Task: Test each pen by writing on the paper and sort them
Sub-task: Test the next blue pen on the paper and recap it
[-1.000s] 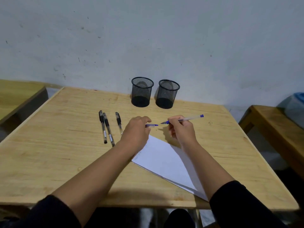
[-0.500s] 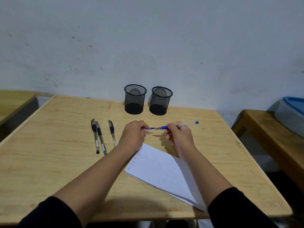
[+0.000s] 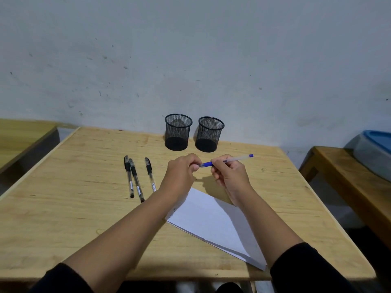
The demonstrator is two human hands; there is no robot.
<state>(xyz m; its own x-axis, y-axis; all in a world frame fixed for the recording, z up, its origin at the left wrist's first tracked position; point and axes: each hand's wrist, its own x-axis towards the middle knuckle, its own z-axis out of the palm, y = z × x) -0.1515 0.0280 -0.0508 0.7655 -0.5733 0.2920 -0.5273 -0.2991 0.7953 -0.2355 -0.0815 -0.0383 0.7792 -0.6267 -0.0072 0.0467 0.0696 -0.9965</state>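
Observation:
A blue pen (image 3: 234, 159) is held level above the wooden table (image 3: 74, 197), in front of two black mesh cups (image 3: 178, 132) (image 3: 209, 134). My right hand (image 3: 231, 176) grips its clear barrel. My left hand (image 3: 182, 176) pinches the cap at the pen's tip end, and cap and barrel meet between the two hands. Three black pens (image 3: 128, 176) (image 3: 136, 180) (image 3: 150, 174) lie side by side to the left of my left hand. A white sheet of paper (image 3: 213, 220) lies under my forearms, with faint writing near its left corner.
Both mesh cups stand at the table's far edge against the wall and look empty. A wooden bench (image 3: 349, 187) with a blue-lidded container (image 3: 374, 149) stands to the right. Another wooden surface (image 3: 19, 136) is at the left.
The cap in my left hand and the pen in my right hand were apart; they have come together and now touch. The camera view has tilted up a little.

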